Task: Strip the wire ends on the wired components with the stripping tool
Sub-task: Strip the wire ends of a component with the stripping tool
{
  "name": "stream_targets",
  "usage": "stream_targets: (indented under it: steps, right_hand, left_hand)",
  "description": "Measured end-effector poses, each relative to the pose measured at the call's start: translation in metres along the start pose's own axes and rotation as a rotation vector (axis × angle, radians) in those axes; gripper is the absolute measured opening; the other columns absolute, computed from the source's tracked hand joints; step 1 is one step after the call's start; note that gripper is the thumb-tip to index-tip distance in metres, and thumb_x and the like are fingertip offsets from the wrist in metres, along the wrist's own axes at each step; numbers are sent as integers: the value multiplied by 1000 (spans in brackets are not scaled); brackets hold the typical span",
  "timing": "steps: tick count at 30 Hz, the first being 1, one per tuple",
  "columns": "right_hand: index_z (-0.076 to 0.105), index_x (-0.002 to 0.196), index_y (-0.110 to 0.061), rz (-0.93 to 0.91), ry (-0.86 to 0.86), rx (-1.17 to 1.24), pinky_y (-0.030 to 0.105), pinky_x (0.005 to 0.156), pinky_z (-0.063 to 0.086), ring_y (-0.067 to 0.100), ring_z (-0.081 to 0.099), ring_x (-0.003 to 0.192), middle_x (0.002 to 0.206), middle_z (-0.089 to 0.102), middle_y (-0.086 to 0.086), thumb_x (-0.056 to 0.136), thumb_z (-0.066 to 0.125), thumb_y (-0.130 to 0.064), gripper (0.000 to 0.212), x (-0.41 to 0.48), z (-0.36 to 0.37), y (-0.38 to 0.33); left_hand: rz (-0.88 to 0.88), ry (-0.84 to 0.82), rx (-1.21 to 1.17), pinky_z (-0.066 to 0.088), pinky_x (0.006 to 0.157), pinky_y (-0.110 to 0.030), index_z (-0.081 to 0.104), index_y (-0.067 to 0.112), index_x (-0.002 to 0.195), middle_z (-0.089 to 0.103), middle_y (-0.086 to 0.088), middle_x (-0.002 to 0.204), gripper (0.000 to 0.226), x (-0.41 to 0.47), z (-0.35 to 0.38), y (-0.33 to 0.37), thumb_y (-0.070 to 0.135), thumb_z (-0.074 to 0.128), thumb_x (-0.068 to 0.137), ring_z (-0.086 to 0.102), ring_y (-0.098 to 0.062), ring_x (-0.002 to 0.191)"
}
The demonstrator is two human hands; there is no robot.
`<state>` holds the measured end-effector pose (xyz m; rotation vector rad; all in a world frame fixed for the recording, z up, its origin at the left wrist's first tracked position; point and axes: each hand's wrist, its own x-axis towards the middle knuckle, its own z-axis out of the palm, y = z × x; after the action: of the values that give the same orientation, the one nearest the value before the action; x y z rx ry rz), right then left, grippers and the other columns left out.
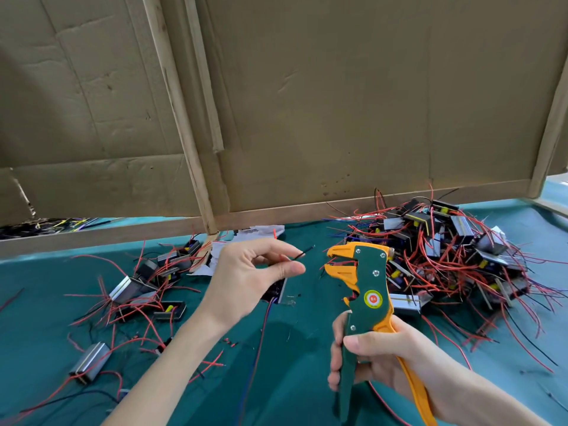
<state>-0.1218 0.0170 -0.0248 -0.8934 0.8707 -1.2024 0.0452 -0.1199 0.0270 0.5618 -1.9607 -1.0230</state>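
Note:
My left hand [249, 272] pinches a thin black wire [302, 253] between thumb and forefinger; its free end points right toward the tool's jaws. The component on that wire [278, 290] hangs partly hidden behind the hand. My right hand [378, 355] grips the handles of the green and orange stripping tool [367, 290], held upright. Its orange jaws [339, 261] gape a little, just right of the wire tip, apart from it.
A large heap of wired components [445, 250] with red wires lies at the right on the teal table [292, 379]. A smaller scatter of components [144, 290] lies at the left. Cardboard panels [338, 103] on wooden frames wall off the back. Cut insulation bits [230, 342] dot the cloth.

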Motion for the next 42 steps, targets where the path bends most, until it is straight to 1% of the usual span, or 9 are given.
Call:
stream_targets:
  steps: [4,10,16,21,27,30,32,37,42]
  right_hand:
    - [67,77,-2,5,-8,-11,48,71,54,40,64,71,77,61,29,64,75,-11,18,0,2,-2]
    - [68,78,-2,-4,-37,-39,46,70,55,39,65,69,76,62,29,66,74,-9,16,-3,3,-2]
    - [67,78,-1,-2,-28,-72,44,69,55,40,65,69,76,62,28,65,75,-10,18,-6,3,-3]
    - [65,75,-3,18,-16,-121,43,67,54,38,63,65,72,61,27,66,76,-15,18,-6,2,-1]
    - [56,70,1,51,190,-159,33,47,48,29,53,40,52,54,23,55,85,-26,43,-7,7,10]
    - [49,50,-2,36,315,-195,30,44,40,26,45,34,45,45,17,52,77,-37,45,-4,11,18]
    - [52,53,-1,45,257,-97,32,46,43,28,49,39,51,47,18,54,78,-33,41,-4,12,18]
    - [69,75,-2,63,111,248,46,68,56,40,63,68,75,59,24,53,77,-6,24,3,12,17]
    - [69,79,0,83,142,407,48,70,57,40,64,71,78,60,24,47,85,0,36,8,4,19]
  left_hand:
    - [47,-52,134,49,72,-14,76,24,77,73,8,76,13,-2,2,3,11,78,75,66,-6,72]
    - [67,-92,196,48,72,-25,77,21,79,70,0,75,12,-3,3,9,9,76,79,62,-12,72]
    - [41,-159,198,41,71,-13,77,21,81,63,6,69,11,-4,2,13,11,75,79,58,-8,69]
    - [10,-219,226,41,73,-18,78,18,86,61,-3,73,8,-3,-2,14,12,74,81,56,-13,72]
    - [-20,-273,234,42,72,-18,77,24,84,62,-2,75,7,-1,-5,14,18,74,81,56,-5,71]
    - [-64,-280,366,42,74,-20,77,22,86,64,-1,79,5,-1,1,6,21,71,84,56,-5,73]
    - [-116,-281,358,45,76,-24,76,19,85,67,-2,82,6,-2,7,0,21,71,85,58,-10,77]
    - [-66,-46,331,37,60,-10,74,18,82,70,2,76,9,11,7,0,13,68,87,51,-1,60]
    - [18,339,-43,50,58,-19,70,11,85,67,1,74,9,51,32,30,9,63,90,59,-6,65]
